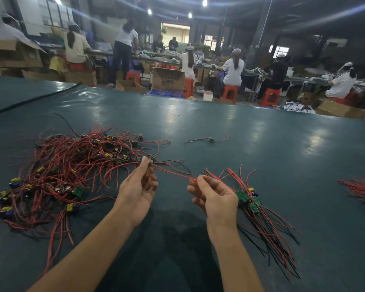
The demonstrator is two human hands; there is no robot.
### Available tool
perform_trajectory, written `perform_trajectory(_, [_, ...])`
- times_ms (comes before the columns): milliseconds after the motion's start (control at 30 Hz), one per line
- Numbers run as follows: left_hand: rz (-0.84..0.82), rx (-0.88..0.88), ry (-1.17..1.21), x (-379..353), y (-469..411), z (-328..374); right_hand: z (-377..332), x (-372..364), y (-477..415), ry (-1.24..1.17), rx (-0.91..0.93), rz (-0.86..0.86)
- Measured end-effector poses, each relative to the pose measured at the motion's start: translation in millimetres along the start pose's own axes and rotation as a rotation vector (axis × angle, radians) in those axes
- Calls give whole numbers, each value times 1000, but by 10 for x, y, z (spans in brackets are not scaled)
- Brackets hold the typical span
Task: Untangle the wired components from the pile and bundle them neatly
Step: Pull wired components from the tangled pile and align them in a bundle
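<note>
Beside left hand [137, 191], tangled pile [72, 165], wire [173, 173] reaching right hand [216, 197]

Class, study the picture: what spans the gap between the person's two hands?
In the head view, thin red wires stretch from the wired component pinched by the left hand to the grip of the right hand, above bare green table.

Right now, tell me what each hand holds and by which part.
The left hand pinches one wired component by its body; right hand pinches that component's red wire near its end. Whether it also grips the bundle cannot be told.
</note>
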State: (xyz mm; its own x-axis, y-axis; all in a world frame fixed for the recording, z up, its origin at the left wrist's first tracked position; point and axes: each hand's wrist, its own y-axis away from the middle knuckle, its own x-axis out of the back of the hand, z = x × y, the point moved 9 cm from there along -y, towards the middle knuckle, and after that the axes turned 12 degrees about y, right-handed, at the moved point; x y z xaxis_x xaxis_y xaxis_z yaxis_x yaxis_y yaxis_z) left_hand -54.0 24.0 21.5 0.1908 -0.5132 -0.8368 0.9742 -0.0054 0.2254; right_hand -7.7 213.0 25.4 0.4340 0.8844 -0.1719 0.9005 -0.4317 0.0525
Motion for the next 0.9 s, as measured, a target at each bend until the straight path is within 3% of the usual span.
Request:
perform_trajectory(133, [-27, -118, -116, -22, -44, 149, -5, -65, 21, 178, 41, -87])
perform_trajectory(467, [-146, -297, -299, -206, 54, 328, -116, -73, 28, 162, 134, -74])
perform_trajectory(700, [-447, -546, -750, -685, 379, 369, -228, -205, 104, 157, 256, -116])
perform_trajectory(900, [-668, -528, -1157, -816, 519, 97, -252, -215, 140, 59, 227, -143])
